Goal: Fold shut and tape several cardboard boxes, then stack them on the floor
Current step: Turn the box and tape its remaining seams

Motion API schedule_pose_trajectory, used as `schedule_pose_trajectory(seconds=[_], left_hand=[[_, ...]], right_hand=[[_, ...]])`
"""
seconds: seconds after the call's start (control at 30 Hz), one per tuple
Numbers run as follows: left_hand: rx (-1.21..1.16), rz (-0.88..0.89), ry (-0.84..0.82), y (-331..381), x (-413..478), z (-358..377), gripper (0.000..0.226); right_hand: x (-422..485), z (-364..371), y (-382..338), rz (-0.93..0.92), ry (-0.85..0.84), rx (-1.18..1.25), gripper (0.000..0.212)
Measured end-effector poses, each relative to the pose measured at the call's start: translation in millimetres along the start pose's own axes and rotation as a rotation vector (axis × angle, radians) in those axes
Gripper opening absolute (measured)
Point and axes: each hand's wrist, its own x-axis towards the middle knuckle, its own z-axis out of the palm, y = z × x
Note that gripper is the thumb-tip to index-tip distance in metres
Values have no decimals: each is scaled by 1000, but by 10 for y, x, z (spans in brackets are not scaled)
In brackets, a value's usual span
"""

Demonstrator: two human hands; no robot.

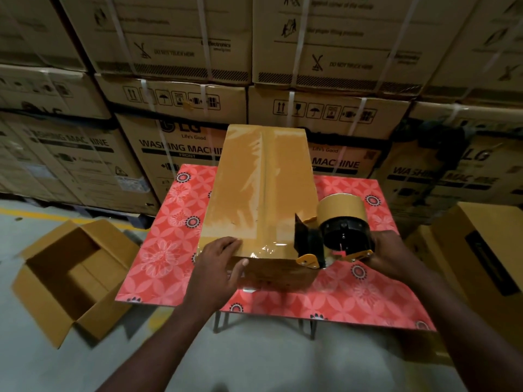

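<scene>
A closed cardboard box point(254, 188) lies lengthwise on the small table with the red flowered cloth point(164, 250). Clear tape runs along its middle seam and across its near edge. My left hand point(218, 264) rests on the box's near left corner, fingers flat on top and thumb against the front face. My right hand point(387, 256) grips a tape dispenser point(336, 236) with a brown tape roll, held at the box's near right corner. A strip of shiny tape stretches from the dispenser along the near edge toward my left hand.
An open, empty cardboard box point(70, 275) sits on the floor at the left. More brown boxes point(478, 250) stand at the right of the table. A wall of stacked washing machine cartons point(184, 80) rises right behind the table. Grey floor lies in front.
</scene>
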Motion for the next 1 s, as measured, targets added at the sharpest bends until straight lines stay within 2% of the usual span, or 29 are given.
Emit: schedule_pose_trajectory(seconds=[0.1, 0.2, 0.33, 0.6, 0.77, 1.0], left_hand=[[57, 46, 1, 245, -14, 98, 49], [101, 174, -88, 573, 53, 283, 49], [139, 235, -145, 869, 176, 479, 52], [267, 251, -188, 927, 113, 702, 55], [244, 227, -201, 837, 93, 702, 56], [164, 217, -183, 835, 102, 686, 62]], right_hand=[[-10, 30, -50, 5, 23, -9, 21], [3, 31, -55, 26, -18, 16, 20], [0, 21, -123, 24, -20, 51, 20], [-51, 135, -9, 13, 22, 147, 39], [-58, 158, -1, -10, 77, 94, 27], [-203, -5, 232, -14, 180, 80, 25]])
